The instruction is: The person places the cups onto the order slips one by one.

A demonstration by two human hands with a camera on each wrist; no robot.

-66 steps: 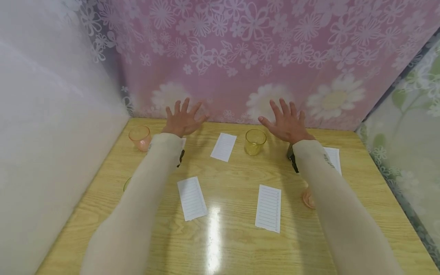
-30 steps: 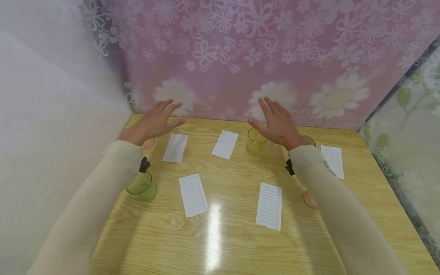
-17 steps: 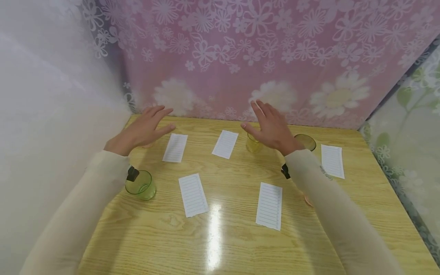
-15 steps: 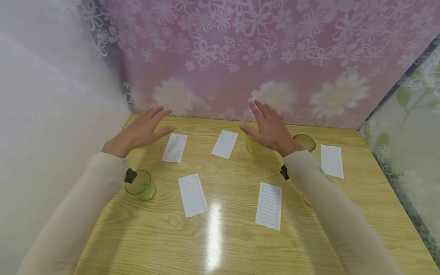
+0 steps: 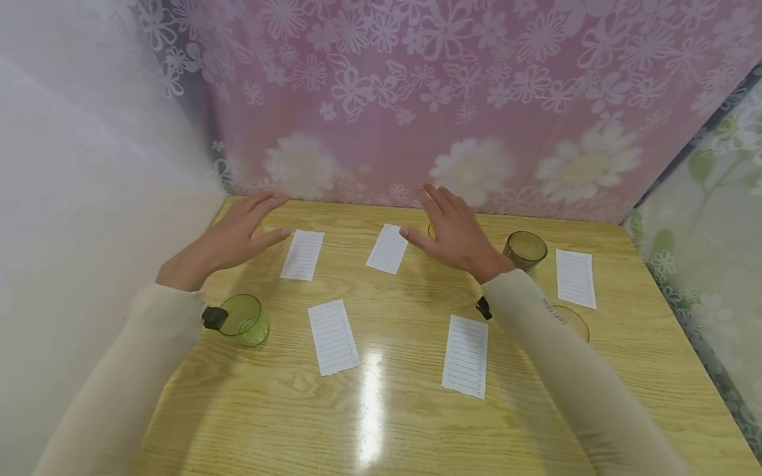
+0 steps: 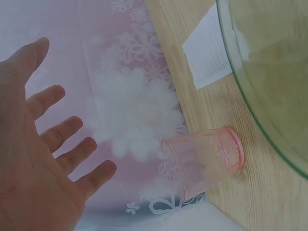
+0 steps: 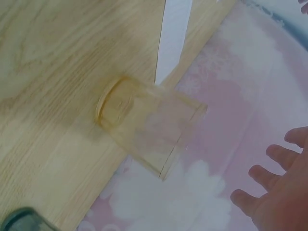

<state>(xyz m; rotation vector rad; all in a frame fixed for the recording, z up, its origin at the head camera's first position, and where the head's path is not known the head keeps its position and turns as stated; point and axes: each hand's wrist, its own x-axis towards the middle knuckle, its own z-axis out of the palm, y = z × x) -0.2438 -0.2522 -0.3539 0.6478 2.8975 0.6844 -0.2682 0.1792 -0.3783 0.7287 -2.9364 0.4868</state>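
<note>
My left hand (image 5: 223,238) hovers over the far left of the table, fingers loosely extended and holding nothing. A pink see-through glass (image 6: 207,161) stands near its fingers in the left wrist view; in the head view the hand hides it. The green glass (image 5: 247,324) is beside my left wrist, its rim large in the left wrist view. My right hand (image 5: 455,231) is likewise bare, fingers extended, above the table's far middle. It covers most of a yellow glass (image 7: 149,125), seen whole in the right wrist view. A dark glass (image 5: 526,251) stands right of this hand.
Lined paper slips lie about the wooden table (image 5: 405,430): two at the back (image 5: 302,256), two nearer (image 5: 334,337) and one at right (image 5: 575,277). My right sleeve partly covers an orange-tinted glass (image 5: 577,322). Flowered cloth (image 5: 381,145) closes off the back.
Both hands have drawn back from the rear cloth and shifted left, their spread fingers coming closer together. The green and dark glasses have come into fuller view; the pink one is now hidden.
</note>
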